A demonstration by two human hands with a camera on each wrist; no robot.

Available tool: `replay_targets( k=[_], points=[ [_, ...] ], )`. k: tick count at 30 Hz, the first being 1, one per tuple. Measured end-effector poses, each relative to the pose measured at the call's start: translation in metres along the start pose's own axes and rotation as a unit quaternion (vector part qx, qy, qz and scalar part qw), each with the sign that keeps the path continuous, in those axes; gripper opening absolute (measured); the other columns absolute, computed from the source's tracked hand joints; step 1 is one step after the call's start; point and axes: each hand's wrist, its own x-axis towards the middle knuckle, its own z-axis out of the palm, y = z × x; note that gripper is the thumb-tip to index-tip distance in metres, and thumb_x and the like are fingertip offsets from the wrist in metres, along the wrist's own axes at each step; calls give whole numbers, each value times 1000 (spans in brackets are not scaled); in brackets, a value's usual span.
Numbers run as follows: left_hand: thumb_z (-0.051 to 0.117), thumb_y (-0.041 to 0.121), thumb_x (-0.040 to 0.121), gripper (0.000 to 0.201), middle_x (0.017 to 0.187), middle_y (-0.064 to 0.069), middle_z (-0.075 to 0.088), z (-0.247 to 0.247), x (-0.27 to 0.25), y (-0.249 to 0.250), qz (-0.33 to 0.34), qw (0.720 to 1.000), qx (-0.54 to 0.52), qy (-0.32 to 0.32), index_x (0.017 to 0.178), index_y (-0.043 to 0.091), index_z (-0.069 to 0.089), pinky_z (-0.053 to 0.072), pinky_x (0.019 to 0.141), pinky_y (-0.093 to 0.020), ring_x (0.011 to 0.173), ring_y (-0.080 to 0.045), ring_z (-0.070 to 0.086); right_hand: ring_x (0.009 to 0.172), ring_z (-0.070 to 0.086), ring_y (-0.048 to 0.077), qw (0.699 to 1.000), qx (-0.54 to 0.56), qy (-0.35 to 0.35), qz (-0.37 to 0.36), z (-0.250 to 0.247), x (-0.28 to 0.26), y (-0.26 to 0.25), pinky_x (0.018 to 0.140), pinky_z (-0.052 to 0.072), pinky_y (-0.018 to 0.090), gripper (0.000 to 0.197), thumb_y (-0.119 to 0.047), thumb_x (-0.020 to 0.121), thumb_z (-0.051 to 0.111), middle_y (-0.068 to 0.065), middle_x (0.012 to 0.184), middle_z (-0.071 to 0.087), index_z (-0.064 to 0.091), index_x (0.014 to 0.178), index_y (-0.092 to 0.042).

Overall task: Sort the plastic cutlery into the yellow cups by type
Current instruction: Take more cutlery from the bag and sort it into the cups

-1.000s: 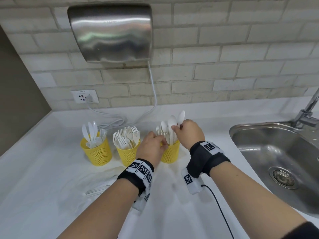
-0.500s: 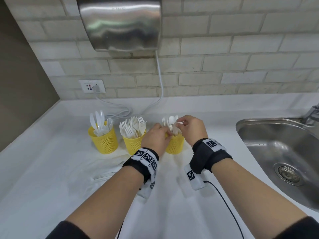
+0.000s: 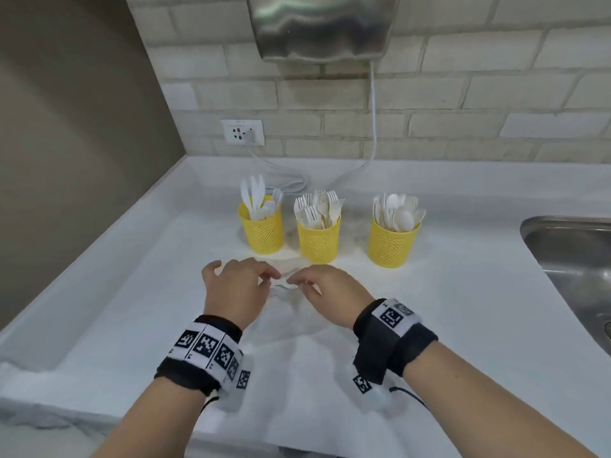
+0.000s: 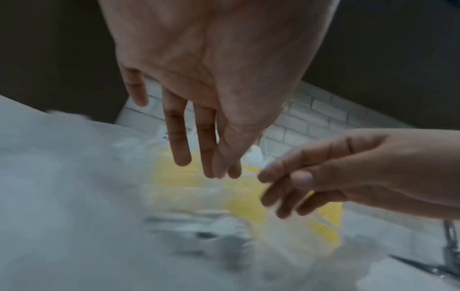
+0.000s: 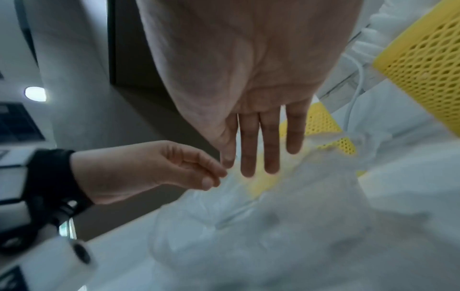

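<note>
Three yellow mesh cups stand in a row in the head view: the left cup holds white knives, the middle cup forks, the right cup spoons. In front of them a clear plastic bag lies on the white counter, with a white piece of cutlery showing inside it. My left hand and right hand hover close together just over the bag. Both have relaxed fingers and hold nothing. The wrist views show the left hand and right hand empty above the blurred bag.
A steel sink is set into the counter at the right. On the tiled wall hang a hand dryer and an outlet. The white cable loops behind the cups. A brown wall bounds the counter's left side.
Both hands have left the spoon cup and drawn back toward me over the bag. The spoon the right hand held now stands in the right cup. The view has tilted down.
</note>
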Motion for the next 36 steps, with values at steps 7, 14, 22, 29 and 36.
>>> replay_targets(
  k=[7,14,22,29,36],
  points=[
    [67,37,83,53,139,15,46,16,-18,-64,-30,987,10,-157,131,44,48,36,104,-33,134,-12,34,119,54,25,984,-116,-81,112,9,2,22,95,47,37,70,-17,84,63,-3,147,37,32,145,-33],
    [71,34,82,72,145,6,31,24,-7,-66,12,986,-48,-159,144,32,35,40,103,-32,130,-19,32,122,38,26,985,-162,-60,26,30,36,-10,103,34,33,48,-13,87,54,5,131,47,50,135,-18],
    [70,47,80,86,155,6,21,22,12,-83,23,973,8,-231,150,30,22,37,108,-38,137,-25,27,144,25,23,957,-207,-184,82,48,71,-12,117,22,38,90,-39,78,68,3,157,26,20,152,-18],
    [62,53,83,74,147,7,33,32,14,-88,22,975,-13,-221,146,31,30,40,104,-38,132,-21,33,134,33,26,962,-201,-161,94,56,73,-14,109,26,41,71,-53,77,61,1,142,41,42,138,-22],
    [62,47,86,66,141,4,40,35,16,-89,12,975,-35,-219,143,29,34,40,103,-36,130,-21,36,118,43,28,943,-273,-171,86,67,75,-23,93,41,38,51,-35,80,64,8,123,52,47,122,-11]
  ],
)
